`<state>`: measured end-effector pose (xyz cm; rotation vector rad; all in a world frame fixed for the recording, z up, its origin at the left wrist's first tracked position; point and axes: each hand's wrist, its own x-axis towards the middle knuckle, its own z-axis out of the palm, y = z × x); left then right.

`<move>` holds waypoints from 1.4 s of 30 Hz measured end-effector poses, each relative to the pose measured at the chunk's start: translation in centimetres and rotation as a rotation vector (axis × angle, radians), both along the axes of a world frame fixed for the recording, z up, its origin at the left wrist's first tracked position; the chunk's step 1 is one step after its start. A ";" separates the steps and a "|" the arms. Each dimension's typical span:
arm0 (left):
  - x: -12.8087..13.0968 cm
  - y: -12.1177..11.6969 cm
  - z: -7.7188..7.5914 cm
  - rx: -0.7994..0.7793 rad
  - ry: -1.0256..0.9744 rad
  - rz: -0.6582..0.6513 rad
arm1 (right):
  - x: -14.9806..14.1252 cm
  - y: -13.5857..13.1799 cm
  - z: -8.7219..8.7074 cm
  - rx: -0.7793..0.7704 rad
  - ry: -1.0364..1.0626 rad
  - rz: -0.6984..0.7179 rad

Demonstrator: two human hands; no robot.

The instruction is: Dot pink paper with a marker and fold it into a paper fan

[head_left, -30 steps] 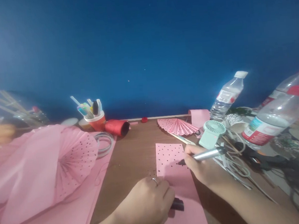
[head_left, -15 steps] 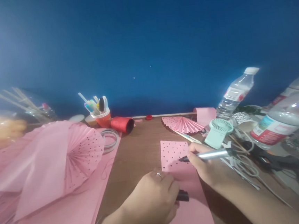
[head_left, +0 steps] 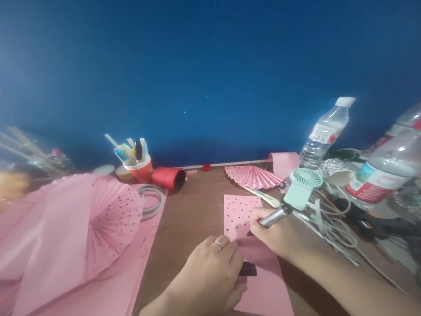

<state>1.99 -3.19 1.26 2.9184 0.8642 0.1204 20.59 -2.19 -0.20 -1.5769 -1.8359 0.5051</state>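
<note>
A pink paper strip (head_left: 264, 291) lies lengthwise on the brown table, its far part covered with small black dots. My right hand (head_left: 276, 233) is closed around a silver-and-black marker (head_left: 275, 216), tilted with its tip down at the lower edge of the dots. Resting on the strip's left side, my left hand (head_left: 217, 275) is closed on a black marker cap (head_left: 248, 269) that sticks out to the right from under the fingers. A ring and a bracelet are on the left hand and wrist.
Pink pleated paper with dots (head_left: 118, 220) spreads at left. Behind are a cup of pens (head_left: 138, 169), a red roll (head_left: 168, 178) and a small folded fan (head_left: 253, 176). A mint handheld fan (head_left: 303, 187), white cables (head_left: 335, 230) and plastic bottles (head_left: 381, 177) crowd the right.
My right hand has moved the marker nearer and slightly left, from among the dots to their lower edge. My left hand stays on the strip with the cap. The view has shifted slightly.
</note>
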 end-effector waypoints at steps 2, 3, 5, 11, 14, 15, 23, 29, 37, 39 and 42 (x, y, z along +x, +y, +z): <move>0.0 0.0 0.0 -0.002 0.003 -0.002 | 0.3 -0.1 -0.2 0.019 0.025 0.010; 0.0 0.0 0.0 -0.004 0.007 -0.005 | 0.4 -0.2 -0.2 0.027 0.043 0.013; -0.1 0.0 -0.1 -0.005 0.014 -0.019 | 0.7 -0.3 0.1 0.045 0.067 -0.013; -0.2 0.1 0.0 -0.023 0.027 -0.031 | 0.8 -0.2 1.0 0.015 -0.087 -0.143; -0.3 0.1 0.0 -0.038 0.028 -0.031 | 1.2 -0.3 1.0 0.012 -0.082 -0.118; -0.3 0.2 0.0 -0.041 0.027 -0.034 | 1.4 -0.5 1.0 0.025 -0.075 -0.109; -0.4 0.2 0.0 -0.042 0.026 -0.037 | 0.7 -1.0 2.1 -0.082 -0.157 -0.130; -0.4 0.2 0.2 -0.046 0.031 -0.042 | 1.5 -0.9 0.9 -0.006 -0.106 -0.136; -0.5 0.3 0.1 -0.078 0.032 -0.028 | 2.1 -0.4 0.1 0.014 -0.111 -0.164; -0.7 0.2 0.0 -0.082 0.026 -0.024 | 2.3 -0.4 -0.2 0.058 -0.023 -0.135; -1.0 0.0 -0.1 -0.072 0.013 -0.015 | 3.0 -0.4 -1.0 0.274 0.243 -0.131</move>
